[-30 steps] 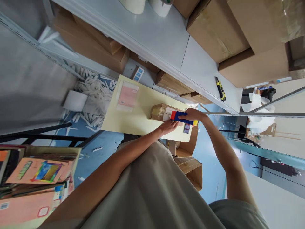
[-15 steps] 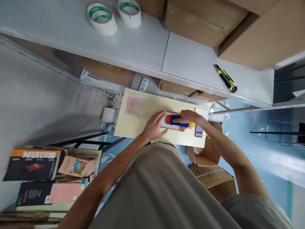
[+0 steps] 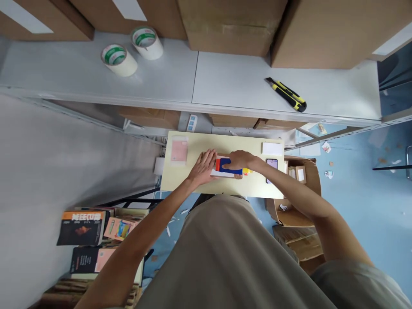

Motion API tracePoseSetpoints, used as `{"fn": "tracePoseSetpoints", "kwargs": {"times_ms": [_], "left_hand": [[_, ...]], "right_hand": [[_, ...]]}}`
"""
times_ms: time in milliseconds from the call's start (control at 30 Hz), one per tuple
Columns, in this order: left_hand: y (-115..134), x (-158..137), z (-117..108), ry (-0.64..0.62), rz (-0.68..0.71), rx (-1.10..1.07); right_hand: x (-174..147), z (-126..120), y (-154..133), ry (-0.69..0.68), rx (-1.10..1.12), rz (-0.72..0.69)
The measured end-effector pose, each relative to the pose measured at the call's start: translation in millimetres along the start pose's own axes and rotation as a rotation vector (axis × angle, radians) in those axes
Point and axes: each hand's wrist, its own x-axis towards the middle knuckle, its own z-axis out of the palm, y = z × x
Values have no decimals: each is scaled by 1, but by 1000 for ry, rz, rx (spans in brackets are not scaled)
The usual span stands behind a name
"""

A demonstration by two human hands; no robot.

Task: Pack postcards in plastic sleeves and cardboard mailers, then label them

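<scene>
On the pale yellow table [image 3: 199, 189] lies a small cardboard box [image 3: 222, 174] with a white upper face. My right hand [image 3: 240, 160] is closed around a blue handheld tool [image 3: 234, 171] with a red end and yellow parts, held over the box. The tool's exact kind is not clear. Against the box's left end rests my left hand [image 3: 203, 166], its fingers stretched out flat. My hands hide parts of the box and the tool.
A pink booklet [image 3: 179, 150] lies at the table's left, a phone [image 3: 272, 171] and a white box [image 3: 272, 148] at its right. The grey shelf [image 3: 170, 86] above holds tape rolls [image 3: 119, 60], a utility knife [image 3: 286, 94] and cartons [image 3: 231, 25]. An open carton [image 3: 292, 208] stands right of the table.
The camera view has shifted and levelled. My left hand has come to rest against the box's left end. My right hand keeps its hold on the blue tool.
</scene>
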Motion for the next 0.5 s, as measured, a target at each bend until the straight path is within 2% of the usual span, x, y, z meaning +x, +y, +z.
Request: {"fn": "tracePoseSetpoints", "kwargs": {"times_ms": [167, 300, 500], "left_hand": [[0, 0, -5, -1, 22, 35], [6, 7, 0, 4, 69, 24], [17, 18, 10, 12, 109, 5]], "right_hand": [[-6, 0, 14, -5, 43, -35], [-13, 3, 32, -35, 98, -29], [-49, 12, 65, -61, 181, 6]]}}
